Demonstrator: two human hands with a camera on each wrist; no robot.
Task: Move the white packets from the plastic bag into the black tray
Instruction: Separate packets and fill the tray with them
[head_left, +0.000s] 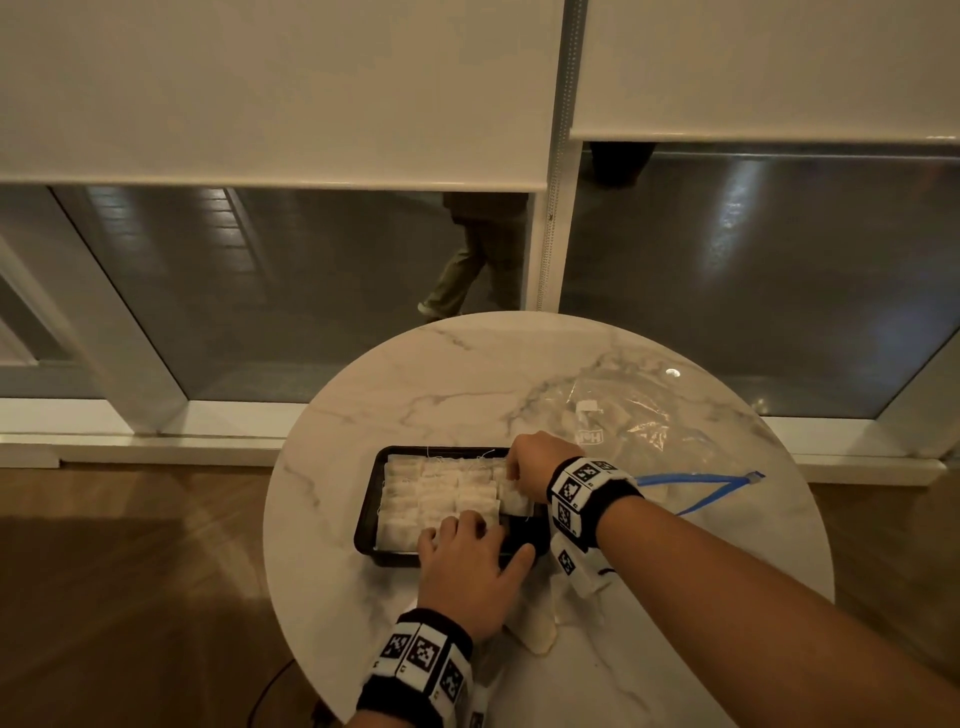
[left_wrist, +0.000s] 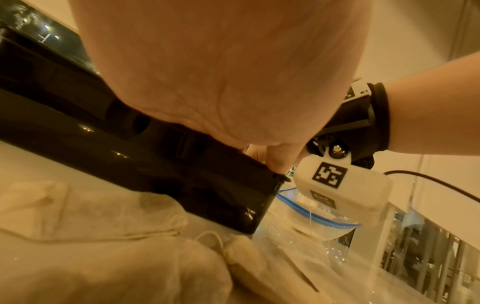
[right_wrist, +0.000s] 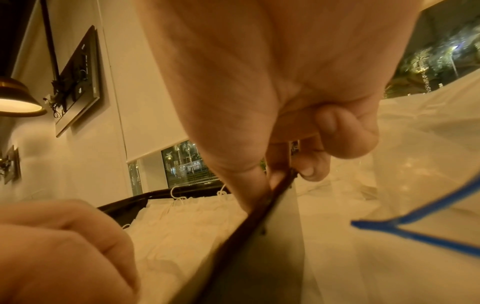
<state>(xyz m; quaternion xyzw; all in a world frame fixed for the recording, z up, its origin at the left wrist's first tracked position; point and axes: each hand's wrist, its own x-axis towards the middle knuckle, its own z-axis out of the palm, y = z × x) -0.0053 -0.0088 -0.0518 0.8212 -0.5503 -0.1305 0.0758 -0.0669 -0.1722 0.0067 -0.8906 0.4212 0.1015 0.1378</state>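
A: Where do the white packets (head_left: 436, 493) stand?

B: Rows nearly fill your black tray (head_left: 366, 512); your right hand (head_left: 535, 467) pinches one at its right edge, your left hand (head_left: 467, 561) rests fingers spread on the near rows. The plastic bag (head_left: 634, 421) (a few left inside) and the table (head_left: 467, 374) hold the remainder.

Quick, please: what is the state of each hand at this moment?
Left hand: open, fingers resting flat on the packets in the black tray.
Right hand: fingers curled at the tray's right rim; what it grips cannot be told.

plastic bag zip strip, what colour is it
Blue. The plastic bag itself is clear; its zip strip shows best in the right wrist view.
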